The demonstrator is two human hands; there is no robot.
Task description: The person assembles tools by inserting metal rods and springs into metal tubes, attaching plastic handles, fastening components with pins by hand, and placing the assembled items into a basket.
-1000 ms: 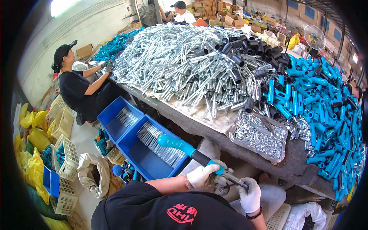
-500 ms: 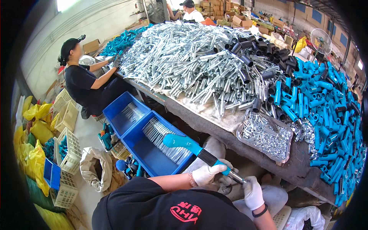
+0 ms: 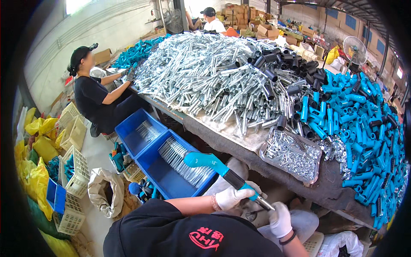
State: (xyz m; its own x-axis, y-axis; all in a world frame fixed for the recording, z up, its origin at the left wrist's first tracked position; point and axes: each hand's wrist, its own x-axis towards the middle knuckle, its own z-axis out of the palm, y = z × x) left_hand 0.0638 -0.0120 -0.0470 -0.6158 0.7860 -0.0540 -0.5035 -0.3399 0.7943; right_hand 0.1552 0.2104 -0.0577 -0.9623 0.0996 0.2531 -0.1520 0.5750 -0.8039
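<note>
Left fingers point(image 3: 231, 198) closed around teal-handled tool point(image 3: 222, 169); right hand point(image 3: 280, 219) curled, its hold hidden.

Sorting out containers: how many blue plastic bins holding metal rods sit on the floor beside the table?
2: one blue bin nearer the seated person, another blue bin beside it, closer to the wearer. Others may be hidden.

Long table point(image 3: 239, 141), silver tubes point(image 3: 201, 73), blue grips point(image 3: 359, 128)

I can't make out what my right hand point(image 3: 280, 219) grips; its palm faces away. The worktop point(image 3: 239, 147) runs off the picture's right edge. Small parts in the metal tray point(image 3: 292, 153) are too tiny to identify.
</note>
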